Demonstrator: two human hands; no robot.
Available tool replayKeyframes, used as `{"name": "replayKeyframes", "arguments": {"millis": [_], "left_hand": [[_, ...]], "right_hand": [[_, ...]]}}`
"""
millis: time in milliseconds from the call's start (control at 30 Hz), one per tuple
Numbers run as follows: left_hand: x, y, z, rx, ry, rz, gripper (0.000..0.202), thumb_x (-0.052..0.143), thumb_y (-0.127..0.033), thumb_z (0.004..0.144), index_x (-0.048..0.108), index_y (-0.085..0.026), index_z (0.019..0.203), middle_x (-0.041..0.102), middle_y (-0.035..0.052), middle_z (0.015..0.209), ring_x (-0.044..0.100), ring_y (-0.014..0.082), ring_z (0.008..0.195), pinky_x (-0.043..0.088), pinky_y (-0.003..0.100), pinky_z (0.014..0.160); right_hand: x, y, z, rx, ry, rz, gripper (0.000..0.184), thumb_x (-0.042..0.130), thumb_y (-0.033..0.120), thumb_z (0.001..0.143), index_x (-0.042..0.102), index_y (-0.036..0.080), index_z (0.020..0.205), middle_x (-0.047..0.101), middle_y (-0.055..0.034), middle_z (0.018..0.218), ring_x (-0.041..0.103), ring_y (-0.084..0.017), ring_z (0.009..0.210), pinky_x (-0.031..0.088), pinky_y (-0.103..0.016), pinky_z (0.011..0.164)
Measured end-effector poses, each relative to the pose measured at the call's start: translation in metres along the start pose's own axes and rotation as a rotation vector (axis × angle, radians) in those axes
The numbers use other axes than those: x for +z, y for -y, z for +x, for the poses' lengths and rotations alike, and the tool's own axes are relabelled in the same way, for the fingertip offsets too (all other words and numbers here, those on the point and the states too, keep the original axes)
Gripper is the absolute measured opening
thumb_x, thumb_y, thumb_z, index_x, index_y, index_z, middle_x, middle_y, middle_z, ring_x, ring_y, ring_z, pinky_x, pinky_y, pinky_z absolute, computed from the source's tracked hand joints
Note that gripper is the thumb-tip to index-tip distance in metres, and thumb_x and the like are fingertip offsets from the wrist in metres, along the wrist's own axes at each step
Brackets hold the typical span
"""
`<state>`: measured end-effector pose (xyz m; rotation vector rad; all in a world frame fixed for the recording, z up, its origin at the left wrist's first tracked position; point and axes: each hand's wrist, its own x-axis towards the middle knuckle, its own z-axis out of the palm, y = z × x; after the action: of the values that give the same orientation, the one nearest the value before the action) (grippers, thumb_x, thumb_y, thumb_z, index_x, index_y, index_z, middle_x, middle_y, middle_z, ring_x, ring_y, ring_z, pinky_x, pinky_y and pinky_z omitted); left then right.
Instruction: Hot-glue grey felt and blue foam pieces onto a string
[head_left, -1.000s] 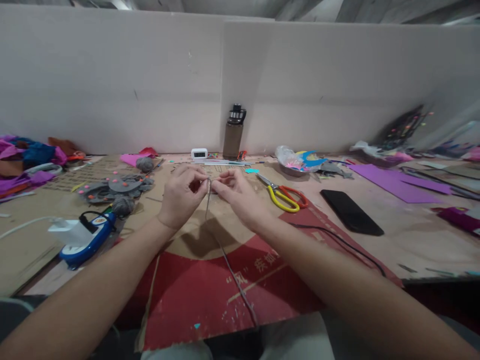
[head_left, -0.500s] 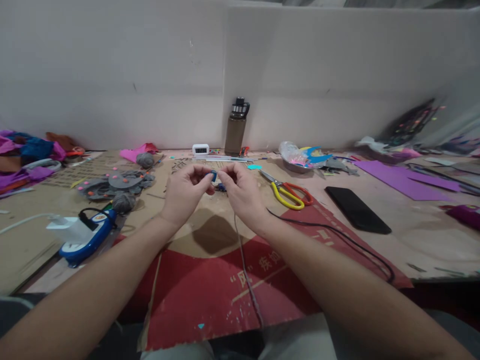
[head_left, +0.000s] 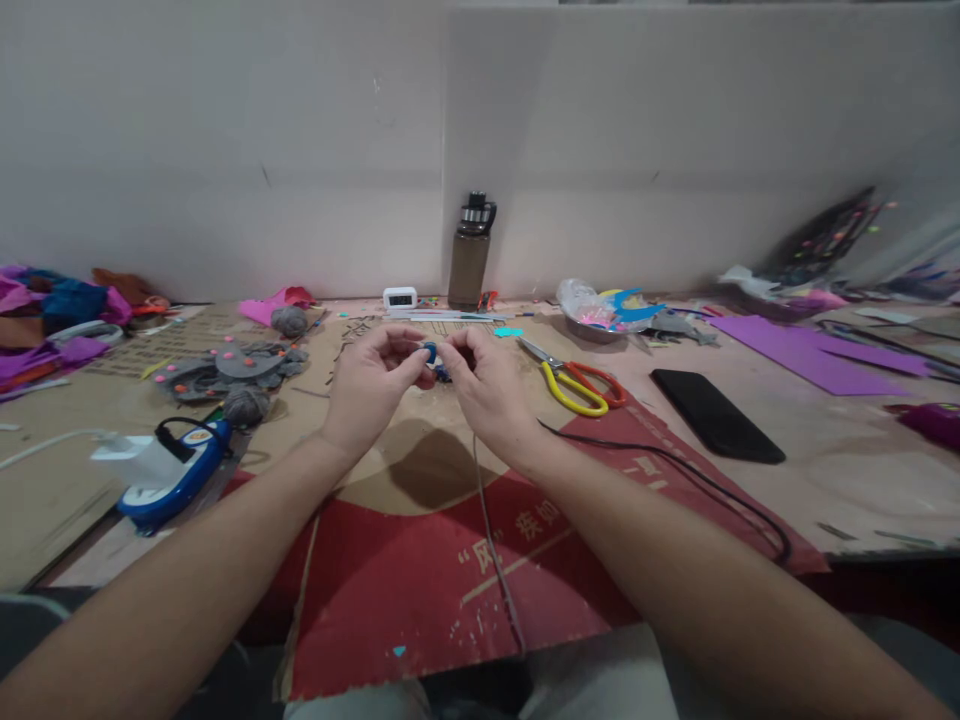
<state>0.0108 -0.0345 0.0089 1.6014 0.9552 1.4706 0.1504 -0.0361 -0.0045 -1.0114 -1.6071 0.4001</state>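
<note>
Grey cord [head_left: 504, 590] has shifted from between the fingertips to trail below the right hand [head_left: 487, 390]. Small blue piece [head_left: 430, 352] sits between both hands: left hand [head_left: 376, 388] pinches it from the left; right fingertips close beside, cannot tell if gripping. Neither hand clearly nearer; long axis unreadable.

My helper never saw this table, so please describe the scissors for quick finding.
Find the red cardboard on the table, then look between the right hand and the black phone. The scissors there have metal blades, one yellow handle and one orange.
</note>
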Motion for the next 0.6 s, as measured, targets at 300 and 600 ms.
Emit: {"name": "replayKeyframes", "arguments": {"millis": [300, 600], "left_hand": [[-0.0017, -0.0011, -0.0014, -0.014, -0.031, 0.099, 0.017, 0.065, -0.030, 0.079, 0.066, -0.014, 0.084, 0.067, 0.0021, 0.061, 0.064, 0.0128, 0.055, 0.055, 0.025, 0.059], [-0.0007, -0.0027, -0.0031, -0.002, -0.033, 0.127, 0.015, 0.065, -0.030, 0.078, 0.062, -0.014, 0.078, 0.065, 0.0017, 0.060, 0.063, 0.0128, 0.053, 0.053, 0.025, 0.057]], "right_hand": [[-0.0016, 0.0024, -0.0022, -0.020, 0.013, -0.023, 0.018, 0.048, 0.032, 0.089, 0.052, 0.021, 0.076, 0.057, -0.0007, 0.075, 0.049, -0.014, 0.069, 0.038, -0.029, 0.068], [-0.0024, 0.0027, -0.0029, -0.016, 0.045, -0.047, 0.023, 0.047, 0.035, 0.091, 0.052, 0.020, 0.075, 0.057, -0.0002, 0.072, 0.049, -0.013, 0.067, 0.037, -0.029, 0.067]]}}
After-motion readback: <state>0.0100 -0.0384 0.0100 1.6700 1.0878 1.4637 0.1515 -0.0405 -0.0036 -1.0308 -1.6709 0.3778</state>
